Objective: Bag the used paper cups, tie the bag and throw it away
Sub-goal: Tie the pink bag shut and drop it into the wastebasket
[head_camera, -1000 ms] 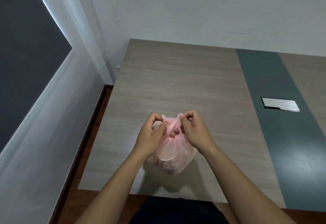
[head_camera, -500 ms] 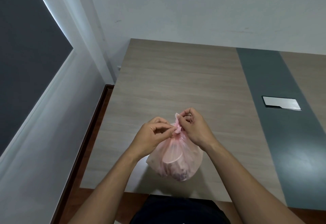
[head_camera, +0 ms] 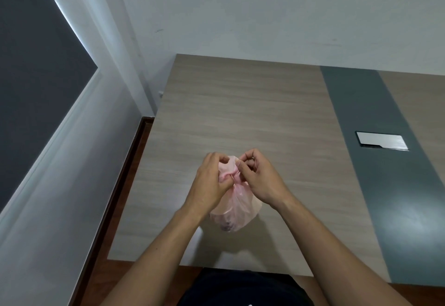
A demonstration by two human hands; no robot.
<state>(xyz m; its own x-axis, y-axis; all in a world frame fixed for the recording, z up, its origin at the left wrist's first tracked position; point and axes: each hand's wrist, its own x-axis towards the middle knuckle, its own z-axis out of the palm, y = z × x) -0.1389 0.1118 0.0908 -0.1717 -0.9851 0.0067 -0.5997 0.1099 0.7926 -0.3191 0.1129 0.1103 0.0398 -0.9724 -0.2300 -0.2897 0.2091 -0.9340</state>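
Pink bag [head_camera: 237, 207]; woodgrain table [head_camera: 240, 112], possibly grey-striped.

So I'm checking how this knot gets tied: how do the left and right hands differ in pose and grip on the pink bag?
The left hand sits lower, fingers curled round the bag's gathered neck; the right hand sits slightly higher, pinching the plastic at the top with its fingertips. The left hand shows its back; the right hand shows its curled fingers. Both grip the bag's top, above the table.
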